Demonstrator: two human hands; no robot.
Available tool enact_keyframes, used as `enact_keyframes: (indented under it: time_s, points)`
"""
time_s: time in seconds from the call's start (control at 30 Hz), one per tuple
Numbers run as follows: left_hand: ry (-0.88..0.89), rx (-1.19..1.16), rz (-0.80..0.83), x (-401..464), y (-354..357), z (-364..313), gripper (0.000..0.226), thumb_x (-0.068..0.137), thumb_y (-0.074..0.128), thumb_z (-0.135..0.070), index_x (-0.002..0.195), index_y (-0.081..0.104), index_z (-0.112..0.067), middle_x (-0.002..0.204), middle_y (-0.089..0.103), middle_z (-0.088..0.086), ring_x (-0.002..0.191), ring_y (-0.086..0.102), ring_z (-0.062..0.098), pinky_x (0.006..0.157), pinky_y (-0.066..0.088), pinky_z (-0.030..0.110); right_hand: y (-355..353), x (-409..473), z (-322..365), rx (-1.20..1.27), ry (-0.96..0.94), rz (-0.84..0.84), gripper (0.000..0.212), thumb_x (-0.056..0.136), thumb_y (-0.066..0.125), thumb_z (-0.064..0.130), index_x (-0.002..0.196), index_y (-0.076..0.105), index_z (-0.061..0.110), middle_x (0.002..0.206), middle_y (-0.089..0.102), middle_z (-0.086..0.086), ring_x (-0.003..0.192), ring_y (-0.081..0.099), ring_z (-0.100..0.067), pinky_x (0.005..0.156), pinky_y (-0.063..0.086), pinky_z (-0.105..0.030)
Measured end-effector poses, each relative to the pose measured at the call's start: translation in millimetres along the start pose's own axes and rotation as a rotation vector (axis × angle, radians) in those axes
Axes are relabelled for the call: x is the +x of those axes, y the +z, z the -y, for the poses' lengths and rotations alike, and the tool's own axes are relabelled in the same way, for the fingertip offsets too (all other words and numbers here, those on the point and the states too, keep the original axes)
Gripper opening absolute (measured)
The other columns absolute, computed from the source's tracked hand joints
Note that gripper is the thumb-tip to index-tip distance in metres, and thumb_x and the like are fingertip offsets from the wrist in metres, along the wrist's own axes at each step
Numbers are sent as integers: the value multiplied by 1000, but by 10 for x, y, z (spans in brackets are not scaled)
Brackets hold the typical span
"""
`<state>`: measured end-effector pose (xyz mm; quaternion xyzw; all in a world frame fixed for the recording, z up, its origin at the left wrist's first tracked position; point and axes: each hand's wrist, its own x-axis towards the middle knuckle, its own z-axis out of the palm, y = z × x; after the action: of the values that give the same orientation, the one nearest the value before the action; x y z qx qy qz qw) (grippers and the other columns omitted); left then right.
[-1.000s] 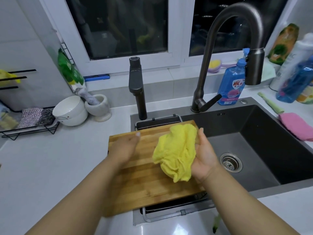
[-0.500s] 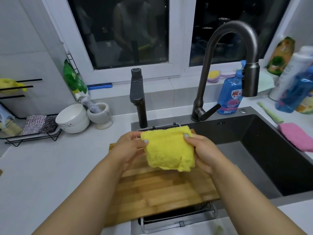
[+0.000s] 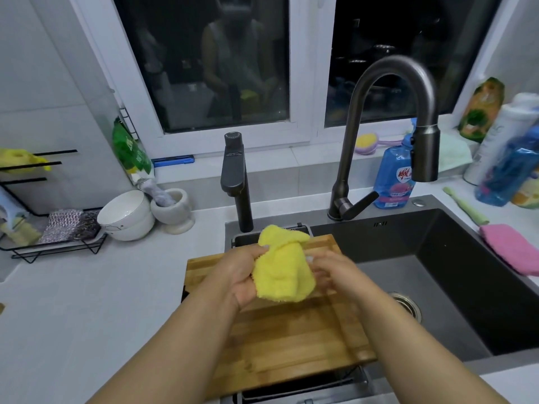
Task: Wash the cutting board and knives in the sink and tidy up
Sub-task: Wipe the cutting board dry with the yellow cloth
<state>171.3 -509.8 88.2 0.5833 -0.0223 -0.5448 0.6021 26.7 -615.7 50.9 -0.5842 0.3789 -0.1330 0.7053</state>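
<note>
cloth (image 3: 281,266), yellow and bunched up, sits in the middle of the view, held just above the board (image 3: 291,330). the left hand (image 3: 242,275) grips it from the 9 o'clock side with curled fingers. the right hand (image 3: 329,272) is at its 3 o'clock side, blurred, with fingers curled at the cloth edge, so it seems to pinch it. the wooden board lies flat across the left part of the dark sink (image 3: 437,287), toward 6 o'clock from the cloth. no knives can be seen. the tall tap (image 3: 388,118) bends over at 1 o'clock, and a blue soap bottle (image 3: 393,176) stands behind it. a pink cloth (image 3: 510,249) lies on the sink rim at 3 o'clock. white bowls (image 3: 125,214) sit on the counter (image 3: 87,301) at 9 o'clock.
</note>
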Motion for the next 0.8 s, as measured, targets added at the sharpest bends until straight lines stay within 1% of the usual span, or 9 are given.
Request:
enact_keyframes:
  time_s: [0.1,0.2,0.27,0.33,0.4,0.47,0.6,0.7,0.8]
  points:
    - [79,-37,74,-91,107,-106,26,92,60,-15,113,61,-1,107,69,22,97,67,37,80,55,49,110,47,-139,475,177,186,42,84,63,44,117,66,19,118,67,-12,113,60,-33,104,41,-50]
    - [292,80,81,-172,142,-296,25,91,60,-10,115,59,-4,110,68,21,101,67,35,84,55,46,114,83,50,770,51,272,64,58,87,33,113,68,8,123,63,-19,110,62,-37,100,44,-50]
    - [470,202,-20,-260,146,-525,15,95,55,-13,110,59,-10,108,68,16,95,67,31,80,56,41,111,143,321,759,-37,234,52,67,76,25,113,65,5,116,67,-17,102,66,-32,84,55,-41]
    - [663,472,-239,-264,85,-800,9,98,51,-23,105,57,-20,101,64,3,86,62,20,72,53,34,148,224,654,648,-112,179,42,81,62,18,121,58,8,116,67,-14,103,65,-30,80,57,-38]
    - [820,751,-462,-220,-3,-1082,14,98,47,-31,109,54,-24,100,58,-2,89,55,18,74,48,33,250,340,983,480,-219,107,32,91,57,13,122,56,12,119,65,-12,101,65,-28,74,56,-36]
    - [929,853,-579,-119,-70,-1319,21,98,45,-31,112,56,-20,103,55,-2,94,52,21,78,43,32,380,455,1272,353,-292,24,28,95,55,13,122,53,13,115,63,-10,92,63,-24,68,54,-34]
    - [847,656,-593,187,-167,-1676,27,98,46,-28,121,53,-16,110,52,1,100,53,26,90,47,38,622,805,1661,238,-368,-81,25,95,55,15,118,51,23,117,58,-7,101,60,-27,75,53,-39]
    - [643,517,-503,412,-286,-1620,38,96,48,-24,134,43,-22,126,54,12,109,57,34,93,50,44,696,1062,1572,71,-256,-133,31,94,55,15,125,50,15,120,58,-14,104,60,-34,78,55,-44]
    - [502,422,-356,449,-331,-1385,44,97,49,-15,137,40,-29,121,58,14,97,62,30,75,57,39,709,1140,1325,18,-52,-54,20,96,54,19,113,55,7,104,62,-18,88,63,-31,83,55,-45]
